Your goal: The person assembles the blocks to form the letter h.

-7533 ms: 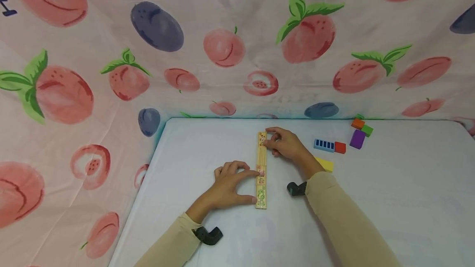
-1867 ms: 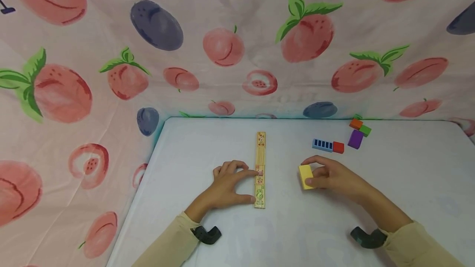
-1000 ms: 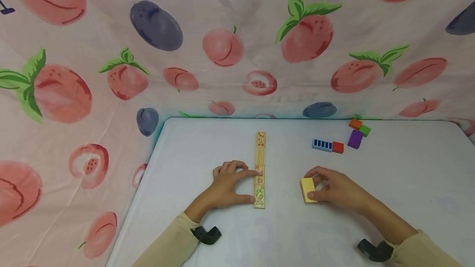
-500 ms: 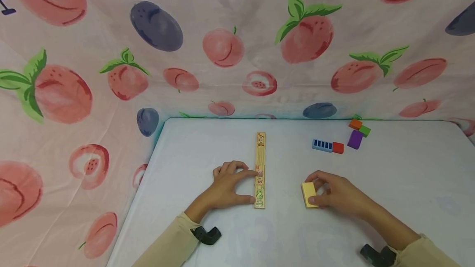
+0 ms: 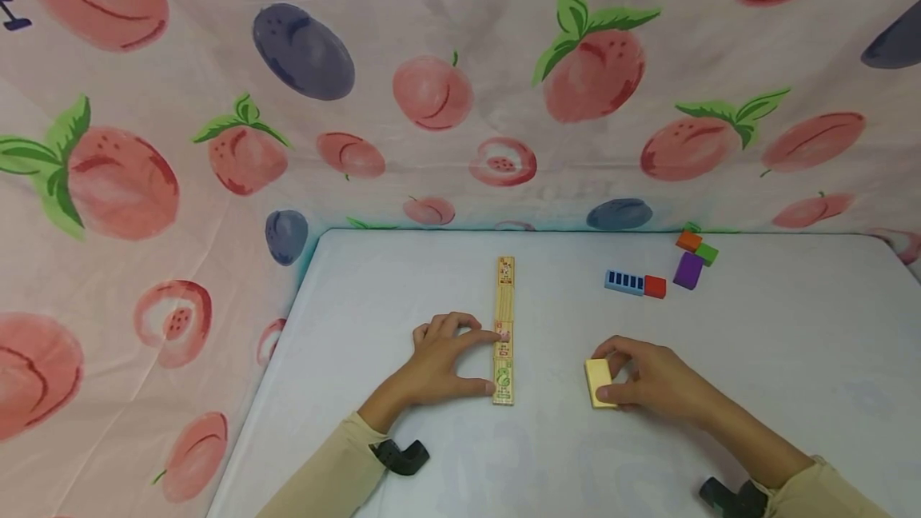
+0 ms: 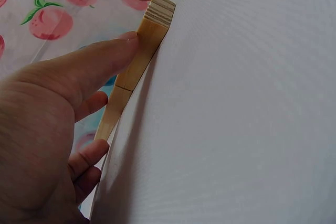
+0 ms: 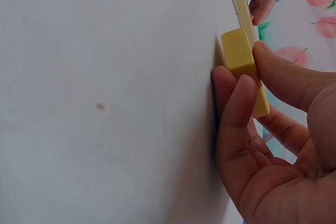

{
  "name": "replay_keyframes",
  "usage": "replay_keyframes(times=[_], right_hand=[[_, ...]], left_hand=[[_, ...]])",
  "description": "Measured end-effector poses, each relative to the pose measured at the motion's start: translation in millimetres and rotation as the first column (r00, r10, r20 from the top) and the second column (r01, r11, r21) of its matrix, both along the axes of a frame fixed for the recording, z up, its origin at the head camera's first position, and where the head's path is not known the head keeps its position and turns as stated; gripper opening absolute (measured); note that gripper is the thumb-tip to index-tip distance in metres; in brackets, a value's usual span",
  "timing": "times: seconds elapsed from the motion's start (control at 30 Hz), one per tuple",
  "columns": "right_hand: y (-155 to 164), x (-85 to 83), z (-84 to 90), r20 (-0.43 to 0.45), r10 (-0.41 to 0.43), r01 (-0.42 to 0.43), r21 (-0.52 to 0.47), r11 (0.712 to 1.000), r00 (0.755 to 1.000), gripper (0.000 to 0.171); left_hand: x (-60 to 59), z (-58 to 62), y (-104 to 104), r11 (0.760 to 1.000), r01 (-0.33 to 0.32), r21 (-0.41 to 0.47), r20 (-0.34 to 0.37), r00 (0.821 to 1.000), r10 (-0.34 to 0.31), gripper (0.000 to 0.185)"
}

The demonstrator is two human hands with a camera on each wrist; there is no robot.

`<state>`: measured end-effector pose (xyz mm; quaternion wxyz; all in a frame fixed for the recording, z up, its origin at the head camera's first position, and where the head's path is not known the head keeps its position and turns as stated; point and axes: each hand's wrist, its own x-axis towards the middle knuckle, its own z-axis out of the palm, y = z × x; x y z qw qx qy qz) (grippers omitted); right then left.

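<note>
A long row of thin wooden strips (image 5: 505, 302) with printed pictures lies end to end on the white table. In the left wrist view its near end shows several layers, and a seam crosses its side. My left hand (image 5: 442, 362) touches the row's left side with thumb and index finger spread apart. To the right of the row, my right hand (image 5: 655, 378) pinches a yellow block (image 5: 598, 383) between thumb and fingers. The right wrist view shows the yellow block (image 7: 239, 51) held close over the table, with the thumb on one side and fingertips on the other.
Beyond the right hand lie a light blue block (image 5: 624, 282) with dark windows and a red block (image 5: 655, 287) at its end. A purple block (image 5: 688, 270), a green block (image 5: 707, 254) and an orange block (image 5: 688, 241) sit near the back edge, before a fruit-print cloth (image 5: 504, 38).
My right hand has left the far end of the strips, picked up the yellow block from the table and brought it left and nearer. The left hand has stayed in place.
</note>
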<state>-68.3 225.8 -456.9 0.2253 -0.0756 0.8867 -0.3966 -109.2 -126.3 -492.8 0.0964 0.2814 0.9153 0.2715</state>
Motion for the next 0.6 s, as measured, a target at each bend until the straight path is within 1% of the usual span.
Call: replay_keyframes(times=[0.6], right_hand=[[-0.4, 2.0, -2.2, 0.025, -0.002, 0.002, -0.01, 1.0, 1.0, 0.055]], left_hand=[[0.4, 0.2, -1.0, 1.0, 0.007, -0.004, -0.006, 1.0, -0.007, 0.067]])
